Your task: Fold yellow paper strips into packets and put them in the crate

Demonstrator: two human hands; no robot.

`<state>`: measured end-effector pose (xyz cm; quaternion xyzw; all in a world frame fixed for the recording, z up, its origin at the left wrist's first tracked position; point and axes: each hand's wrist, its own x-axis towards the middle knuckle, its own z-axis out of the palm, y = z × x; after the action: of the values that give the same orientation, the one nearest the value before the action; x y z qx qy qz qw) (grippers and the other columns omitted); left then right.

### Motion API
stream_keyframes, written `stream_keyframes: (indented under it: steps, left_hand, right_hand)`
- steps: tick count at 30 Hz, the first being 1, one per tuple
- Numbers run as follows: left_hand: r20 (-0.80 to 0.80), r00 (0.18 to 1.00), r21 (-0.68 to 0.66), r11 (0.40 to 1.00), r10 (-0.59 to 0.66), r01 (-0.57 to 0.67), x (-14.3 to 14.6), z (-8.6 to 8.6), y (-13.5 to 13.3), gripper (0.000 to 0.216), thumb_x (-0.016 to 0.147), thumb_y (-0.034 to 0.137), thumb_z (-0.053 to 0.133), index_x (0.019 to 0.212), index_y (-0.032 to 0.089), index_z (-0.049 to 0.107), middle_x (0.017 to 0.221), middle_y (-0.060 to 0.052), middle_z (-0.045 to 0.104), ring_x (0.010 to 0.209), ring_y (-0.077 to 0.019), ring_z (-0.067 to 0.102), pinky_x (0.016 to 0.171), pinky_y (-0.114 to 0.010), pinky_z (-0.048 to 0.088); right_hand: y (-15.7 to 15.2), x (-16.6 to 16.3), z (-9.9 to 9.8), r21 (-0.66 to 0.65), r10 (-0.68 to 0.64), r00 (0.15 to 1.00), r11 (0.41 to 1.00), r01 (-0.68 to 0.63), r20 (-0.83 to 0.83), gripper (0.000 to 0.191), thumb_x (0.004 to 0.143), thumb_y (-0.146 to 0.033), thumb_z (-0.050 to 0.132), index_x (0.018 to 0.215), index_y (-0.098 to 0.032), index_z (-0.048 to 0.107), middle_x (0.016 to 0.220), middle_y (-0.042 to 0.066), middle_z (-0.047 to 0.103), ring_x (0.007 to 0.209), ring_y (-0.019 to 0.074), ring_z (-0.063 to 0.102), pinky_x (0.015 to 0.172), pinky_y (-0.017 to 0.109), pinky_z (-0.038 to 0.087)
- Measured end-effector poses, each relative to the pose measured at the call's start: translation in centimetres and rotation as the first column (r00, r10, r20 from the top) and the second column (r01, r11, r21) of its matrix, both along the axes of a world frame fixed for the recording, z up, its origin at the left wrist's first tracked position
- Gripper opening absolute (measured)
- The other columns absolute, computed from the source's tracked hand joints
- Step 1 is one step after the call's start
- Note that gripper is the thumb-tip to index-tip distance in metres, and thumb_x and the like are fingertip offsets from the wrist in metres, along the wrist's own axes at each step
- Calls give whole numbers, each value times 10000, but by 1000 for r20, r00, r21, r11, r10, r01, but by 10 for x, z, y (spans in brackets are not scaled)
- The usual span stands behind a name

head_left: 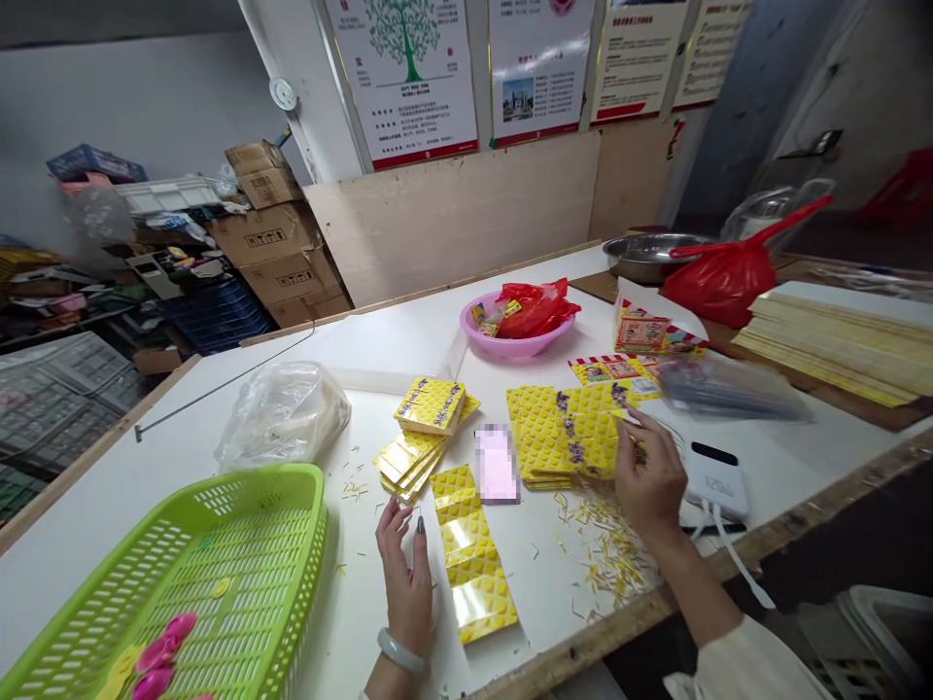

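Observation:
My right hand (651,476) is closed at the right edge of a stack of yellow printed card sheets (535,433), with thumb and fingers pinching the top sheet near a pale corner. My left hand (406,574), with a pale bangle on the wrist, is open with its fingers apart and nothing in it. Just beyond its fingertips lie fanned yellow folded cards (414,465), with a neat pile of smaller yellow cards (430,403) behind them. A long creased yellow card strip (473,554) lies flat to the right of my left hand.
A green basket (317,506) holding pink and yellow pieces stands at left, near a clear plastic bag (284,413). Small yellow scraps (612,554) litter the front edge. A blurred phone-like rectangle (497,465), a pink basin (502,345) and a power bank (718,478) are also on the table.

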<state>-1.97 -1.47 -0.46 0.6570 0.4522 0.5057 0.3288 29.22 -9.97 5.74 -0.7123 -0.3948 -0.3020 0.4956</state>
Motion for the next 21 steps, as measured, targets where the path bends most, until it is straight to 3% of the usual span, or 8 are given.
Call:
stream_keyframes:
  steps: [2, 5, 8, 10, 12, 16, 19, 21]
  left_hand:
    - [40, 998, -49, 998, -45, 47, 4, 5, -2, 394, 921, 469, 435, 1233, 229, 465, 1425, -108, 371, 1354, -243, 327, 1071, -420, 357]
    - [194, 962, -205, 951, -194, 233, 18, 21, -8, 492, 902, 546, 426, 1292, 247, 435, 1427, -101, 409, 1327, -242, 386, 1068, -419, 372]
    - [491, 840, -431, 774, -231, 465, 39, 42, -18, 594, 892, 649, 299, 1277, 239, 490, 1372, -97, 498, 1268, -257, 473, 1022, -436, 430]
    - [637, 747, -504, 631, -189, 589, 49, 54, -24, 696, 847, 722, 278, 1174, 195, 593, 1251, -113, 600, 1221, -284, 518, 994, -456, 456]
    - [716, 686, -513, 567, -133, 645, 53, 62, -31, 738, 778, 779, 353, 1079, 178, 657, 1145, -115, 660, 1173, -297, 556, 985, -457, 466]
    - [753, 658, -550, 566, 19, 613, 49, 70, -48, 779, 715, 815, 413, 1046, 160, 672, 1032, -121, 699, 1047, -280, 633, 959, -414, 488]
    - [692, 700, -643, 591, 176, 487, 43, 70, -58, 707, 706, 758, 519, 939, 109, 679, 853, -135, 718, 856, -269, 689, 840, -382, 536]
    - [638, 724, -677, 638, 260, 367, 40, 68, -61, 607, 663, 693, 636, 838, 112, 668, 732, -115, 711, 703, -245, 690, 706, -355, 557]
  right_hand:
    - [-1, -31, 15, 192, 111, 979, 978, -78, -169, 92, 892, -266, 535, 891, -183, 576, 1101, 135, 627, 1067, 235, 585, 908, 422, 495]
    - [0, -81, 24, 297, 376, 836, 916, -271, -399, 101, 900, -284, 521, 848, -204, 552, 1090, 126, 597, 1012, 219, 597, 783, 356, 551]
    - [1, -123, 19, 221, 518, 714, 853, -473, -470, 100, 909, -263, 502, 842, -216, 559, 1070, 110, 584, 1000, 208, 598, 741, 314, 566]
    - [-1, -143, 13, 111, 547, 714, 820, -561, -436, 110, 914, -225, 479, 842, -223, 562, 1083, 106, 575, 1055, 217, 583, 805, 334, 561]
    - [-6, -160, 6, 9, 580, 740, 789, -614, -340, 142, 915, -167, 436, 912, -225, 565, 1119, 111, 567, 1094, 217, 575, 870, 344, 551]
    - [-19, -190, -7, -111, 678, 715, 707, -698, -170, 334, 898, -78, 360, 1177, -197, 499, 1162, 125, 579, 1079, 191, 602, 903, 298, 549]
    - [-30, -207, -11, -116, 702, 677, 670, -733, -222, 326, 900, -79, 365, 1175, -194, 496, 1116, 113, 613, 1085, 194, 598, 923, 309, 534]
    - [-36, -215, -10, -102, 711, 626, 631, -769, -320, 271, 917, -116, 365, 1118, -209, 521, 1084, 100, 626, 1070, 191, 602, 913, 309, 531]
